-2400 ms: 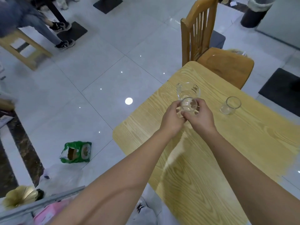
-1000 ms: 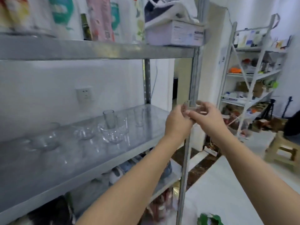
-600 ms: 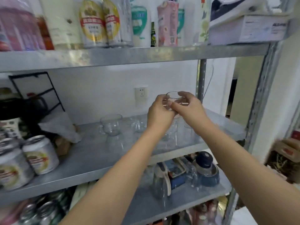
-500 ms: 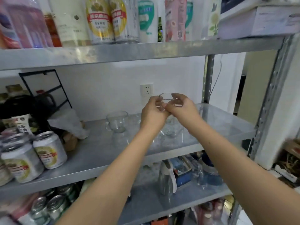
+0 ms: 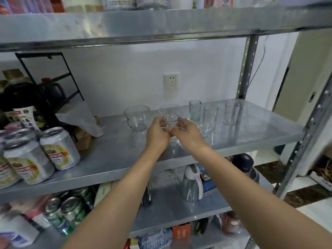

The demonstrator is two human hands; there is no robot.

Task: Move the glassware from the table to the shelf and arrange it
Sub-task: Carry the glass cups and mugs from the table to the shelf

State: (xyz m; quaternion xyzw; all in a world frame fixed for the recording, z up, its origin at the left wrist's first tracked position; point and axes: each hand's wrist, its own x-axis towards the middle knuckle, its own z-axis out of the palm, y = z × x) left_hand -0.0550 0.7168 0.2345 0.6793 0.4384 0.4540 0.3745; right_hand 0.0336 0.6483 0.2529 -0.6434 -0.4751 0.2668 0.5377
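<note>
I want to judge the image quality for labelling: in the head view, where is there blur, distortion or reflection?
Head view: wide-angle bend curves the upper shelf edge; the cans at the left edge look smeared; the metal shelf mirrors the tall glasses; the small glass between left hand and right hand stays fairly sharp.

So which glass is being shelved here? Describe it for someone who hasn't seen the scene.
Find the middle metal shelf below the wall socket. Above its centre, both hands hold a small clear glass. Unlike the glasses standing behind, it is gripped in fingers, not set down.
</note>
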